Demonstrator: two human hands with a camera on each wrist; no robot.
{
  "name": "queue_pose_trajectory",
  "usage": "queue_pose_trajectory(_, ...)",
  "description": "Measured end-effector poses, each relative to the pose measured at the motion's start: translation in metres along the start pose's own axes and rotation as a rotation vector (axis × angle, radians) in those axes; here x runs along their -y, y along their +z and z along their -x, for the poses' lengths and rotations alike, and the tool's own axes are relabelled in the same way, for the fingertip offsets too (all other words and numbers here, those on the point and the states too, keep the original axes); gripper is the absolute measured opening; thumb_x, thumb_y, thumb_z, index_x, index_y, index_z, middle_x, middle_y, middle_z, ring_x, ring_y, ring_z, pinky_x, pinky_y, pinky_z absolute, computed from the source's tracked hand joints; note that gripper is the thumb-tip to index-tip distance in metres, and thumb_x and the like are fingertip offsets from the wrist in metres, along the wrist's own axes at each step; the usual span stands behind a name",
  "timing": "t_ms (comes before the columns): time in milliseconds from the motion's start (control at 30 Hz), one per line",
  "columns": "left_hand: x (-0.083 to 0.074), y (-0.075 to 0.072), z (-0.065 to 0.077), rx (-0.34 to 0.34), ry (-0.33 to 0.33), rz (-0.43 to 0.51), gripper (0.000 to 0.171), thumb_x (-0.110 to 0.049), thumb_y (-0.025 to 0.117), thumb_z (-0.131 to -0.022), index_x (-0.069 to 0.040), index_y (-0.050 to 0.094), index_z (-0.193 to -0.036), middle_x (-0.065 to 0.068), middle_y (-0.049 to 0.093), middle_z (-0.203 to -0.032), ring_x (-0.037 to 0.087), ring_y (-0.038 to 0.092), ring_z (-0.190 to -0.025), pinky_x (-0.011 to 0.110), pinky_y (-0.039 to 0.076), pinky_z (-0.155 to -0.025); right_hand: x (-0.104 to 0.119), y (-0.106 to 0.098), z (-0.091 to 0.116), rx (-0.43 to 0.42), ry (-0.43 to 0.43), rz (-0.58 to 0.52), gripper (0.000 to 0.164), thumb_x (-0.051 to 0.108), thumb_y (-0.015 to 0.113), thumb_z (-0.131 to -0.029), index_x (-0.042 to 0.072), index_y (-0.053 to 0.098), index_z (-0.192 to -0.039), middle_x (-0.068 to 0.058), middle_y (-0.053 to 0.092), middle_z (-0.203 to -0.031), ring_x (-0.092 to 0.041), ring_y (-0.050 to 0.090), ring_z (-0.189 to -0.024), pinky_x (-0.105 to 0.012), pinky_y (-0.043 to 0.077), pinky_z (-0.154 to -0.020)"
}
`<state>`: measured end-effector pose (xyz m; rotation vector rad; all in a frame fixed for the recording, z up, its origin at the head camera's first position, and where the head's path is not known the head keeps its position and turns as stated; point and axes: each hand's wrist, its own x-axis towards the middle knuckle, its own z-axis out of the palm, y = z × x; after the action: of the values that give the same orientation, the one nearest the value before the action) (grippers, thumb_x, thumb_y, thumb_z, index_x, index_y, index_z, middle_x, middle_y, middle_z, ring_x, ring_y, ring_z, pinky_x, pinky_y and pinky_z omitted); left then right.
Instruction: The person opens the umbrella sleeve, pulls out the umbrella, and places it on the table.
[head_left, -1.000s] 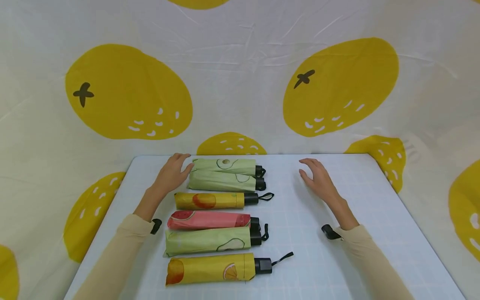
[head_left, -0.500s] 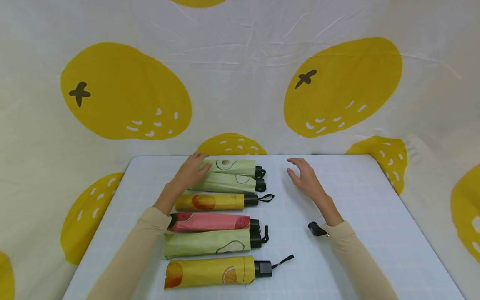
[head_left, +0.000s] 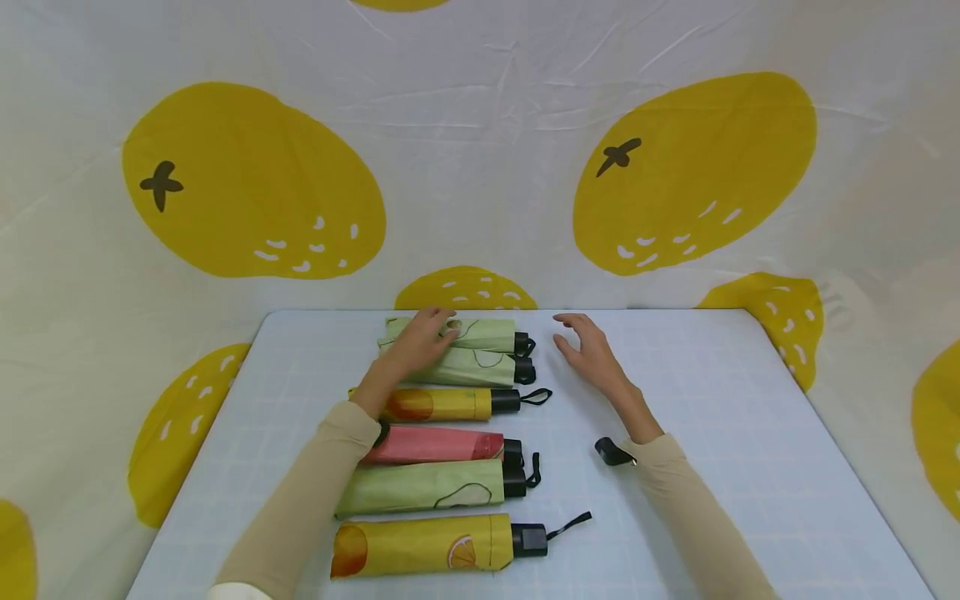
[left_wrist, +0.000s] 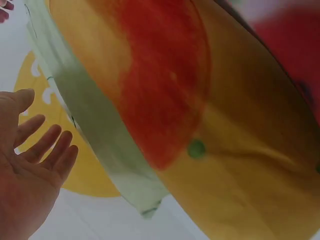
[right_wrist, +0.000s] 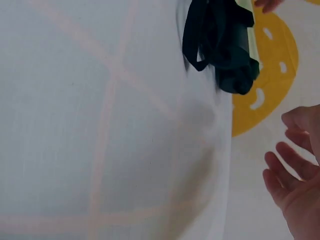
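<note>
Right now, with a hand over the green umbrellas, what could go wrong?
The farthest green umbrella and the green one beside it lie close together, so the left hand over them might bump both when you only want one. Also, the left sleeve crosses over one end of the pink umbrella, so it could brush that one crooked.

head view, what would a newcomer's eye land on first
Probably the big yellow fruit prints on the cloth behind the table. Next, six folded umbrellas, green, yellow and pink, lie left of the table's middle, black handles to the right. Then the left hand, over the farthest green pair, and the right hand, right of that pair's handles.
</note>
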<state>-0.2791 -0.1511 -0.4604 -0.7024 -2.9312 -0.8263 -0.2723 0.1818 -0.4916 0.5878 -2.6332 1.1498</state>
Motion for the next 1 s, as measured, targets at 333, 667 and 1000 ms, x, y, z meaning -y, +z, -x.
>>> queue_pose_trajectory(333,-0.013,0.019,-0.019,0.053,0.020,-0.069,0.046,-0.021,0.063,-0.105,0.003,0.054,-0.143,0.026,0.054,-0.138,0.041,0.051,-0.130,0.052,0.042,-0.109,0.003,0.015,-0.010,0.030,-0.019,-0.041,0.038,0.004,0.065,-0.099,-0.007,0.059,-0.135,-0.024,0.060,-0.133,-0.040,0.057,-0.121,-0.052,0.046,-0.104)
queue_pose_trajectory(667,-0.024,0.026,-0.029,0.085,0.028,-0.136,0.047,-0.020,0.066,-0.102,0.001,0.055,-0.142,0.022,0.056,-0.135,0.038,0.051,-0.127,0.050,0.042,-0.108,0.006,0.027,-0.015,0.076,-0.031,-0.061,0.039,0.004,0.065,-0.100,-0.008,0.058,-0.136,-0.026,0.059,-0.134,-0.042,0.058,-0.120,-0.053,0.047,-0.104)
queue_pose_trajectory(1000,-0.020,0.034,-0.036,0.173,0.005,-0.145,0.049,-0.021,0.071,-0.099,-0.002,0.057,-0.143,0.019,0.060,-0.130,0.037,0.056,-0.119,0.050,0.048,-0.097,0.009,0.035,-0.014,0.131,-0.028,-0.078,0.038,0.006,0.063,-0.102,-0.008,0.056,-0.137,-0.026,0.058,-0.135,-0.042,0.058,-0.121,-0.053,0.046,-0.105)
